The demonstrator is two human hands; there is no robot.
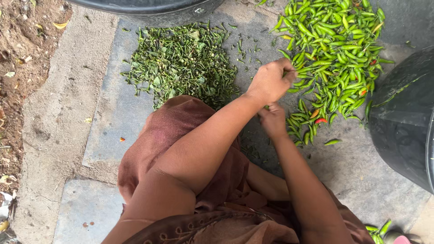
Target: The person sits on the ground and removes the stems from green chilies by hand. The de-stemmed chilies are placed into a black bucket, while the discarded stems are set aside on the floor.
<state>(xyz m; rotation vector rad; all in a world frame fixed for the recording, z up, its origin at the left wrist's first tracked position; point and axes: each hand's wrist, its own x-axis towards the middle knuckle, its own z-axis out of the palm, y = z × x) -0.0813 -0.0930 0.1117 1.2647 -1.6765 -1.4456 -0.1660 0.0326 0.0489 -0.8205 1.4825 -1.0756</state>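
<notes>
Green chillies (pixel 337 54) lie heaped — left hand (pixel 270 81) fingers curled shut on some, right hand (pixel 272 119) fingers hidden, grip unclear.

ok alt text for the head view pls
Seen from above, a person's left hand and right hand work at the edge of a green chilli pile on a concrete floor, beside a heap of plucked stems.

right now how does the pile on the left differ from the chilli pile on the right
The pile of stems is dull dark green, made of small curled caps and stalks; the chilli pile is bright green, made of long whole pods with a few red and orange ones. The stem pile lies apart from the hands; the left hand is at the chilli pile's edge, and the right hand is close beside it. Both piles lie loose on the concrete slab.
</notes>
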